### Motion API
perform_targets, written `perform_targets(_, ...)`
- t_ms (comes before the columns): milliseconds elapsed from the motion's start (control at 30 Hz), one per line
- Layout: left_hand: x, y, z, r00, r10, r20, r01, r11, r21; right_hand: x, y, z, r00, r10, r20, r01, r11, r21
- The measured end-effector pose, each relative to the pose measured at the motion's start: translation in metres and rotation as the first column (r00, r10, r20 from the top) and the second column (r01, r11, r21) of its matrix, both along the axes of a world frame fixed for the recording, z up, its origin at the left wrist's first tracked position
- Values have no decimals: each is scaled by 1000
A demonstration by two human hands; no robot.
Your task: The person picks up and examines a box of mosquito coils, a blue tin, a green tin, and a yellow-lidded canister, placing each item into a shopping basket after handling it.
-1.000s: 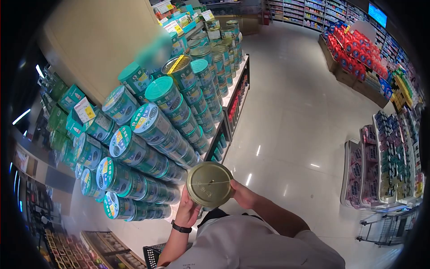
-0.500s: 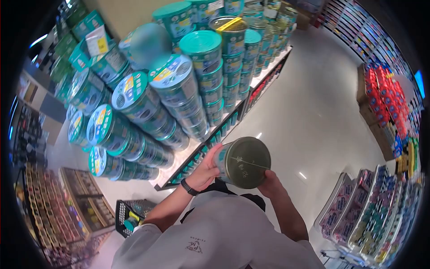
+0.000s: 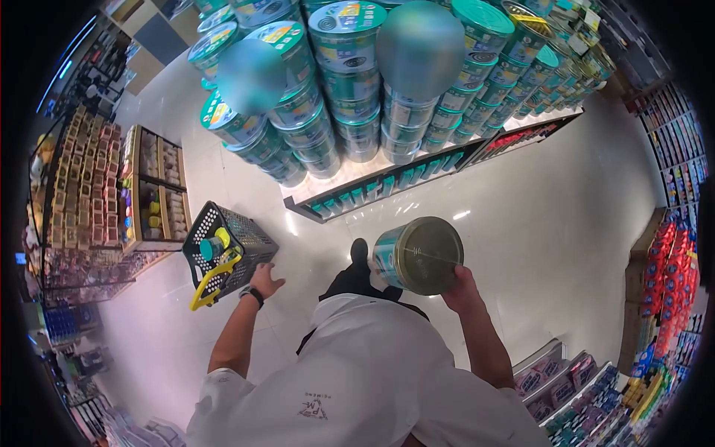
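Note:
In my right hand [image 3: 463,290] is a large round tin [image 3: 428,255], tilted so that its dull gold end faces me. Small printed characters show on that end, and part of a teal label shows on the side. The grip is at the tin's lower right edge. My left hand [image 3: 266,281], a dark watch on its wrist, is empty with the fingers apart, close beside a dark perforated shopping basket [image 3: 242,231]. A yellow handle [image 3: 216,281] hangs over the basket's near side. Inside lies a teal-lidded container [image 3: 211,248] with something yellow.
Ahead, a low display platform [image 3: 357,186] carries tall stacks of teal tins [image 3: 354,82]. Shelves of small boxes [image 3: 86,179] stand on the left. Red packages [image 3: 666,268] are piled at the right, with racks of packaged goods [image 3: 566,387] at the lower right.
My left hand has let go of the tin and moved left to the basket. The tin stays in my right hand. The view has turned left, bringing the basket fully into sight.

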State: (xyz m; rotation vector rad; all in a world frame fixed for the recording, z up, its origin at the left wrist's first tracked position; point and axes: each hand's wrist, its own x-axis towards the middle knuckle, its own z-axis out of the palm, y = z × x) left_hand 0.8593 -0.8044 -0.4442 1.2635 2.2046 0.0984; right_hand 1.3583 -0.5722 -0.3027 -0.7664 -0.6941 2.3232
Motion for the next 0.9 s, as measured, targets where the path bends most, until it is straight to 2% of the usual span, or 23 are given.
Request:
perform_targets(67,-32,-44,7,981,157,-112,-176,969,-176,-10,-9,3,998,39,41,-38,999,-6)
perform_targets(133,-67,-81,2,956,190,-223,-254,917,-307,-19,-15,8,994,63,86,-62,998,-12)
perform_targets(200,-83,-101,14,893,298,-338,-388,891,-237,-30,-17,12,983,112,143,-108,994,-35)
perform_targets(233,-93,-108,11,893,302,-334,-390,889,-240,-37,-19,12,982,98,161,-94,995,-31)
perform_targets(300,-120,-124,-4,778,375,-504,-438,899,-9,-56,-21,17,984,87,156,-82,996,-36)
perform_targets(333,-132,-133,-11,785,369,-498,-435,900,-18,-66,-24,20,986,72,151,-66,997,-44)
perform_targets(400,-146,-133,-16,740,381,-554,-340,923,182,-89,-27,28,989,67,130,-60,997,-52)
perform_targets(467,-161,-136,-19,754,396,-524,-341,918,203,-106,-32,28,993,53,102,-50,998,-32)
perform_targets(533,-182,-138,-20,717,580,-386,-582,803,127,-122,-35,27,993,43,109,-39,999,-36)
perform_targets(567,-193,-137,-11,761,507,-404,-591,800,-108,-127,-37,26,994,49,102,-46,998,-37)
perform_targets(600,-216,-143,-26,756,577,-308,-643,743,-185,-131,-39,26,993,38,108,-35,999,-36)
perform_targets(667,-250,-158,-64,825,527,-204,-565,765,-308,-135,-41,26,997,60,50,-56,995,-79)
perform_targets(733,-249,-154,-63,880,442,-174,-468,744,-477,-134,-45,24,997,50,55,-46,996,-75)
perform_targets(800,-245,-160,-77,886,450,-111,-445,757,-479,-131,-43,20,998,10,54,-7,999,-53)
perform_targets(867,-214,-150,-63,883,457,-110,-450,753,-480,-117,-44,17,997,14,77,-10,998,-55)
perform_targets(900,-194,-138,-51,853,518,-67,-482,729,-487,-109,-44,13,998,-2,70,5,999,-39)
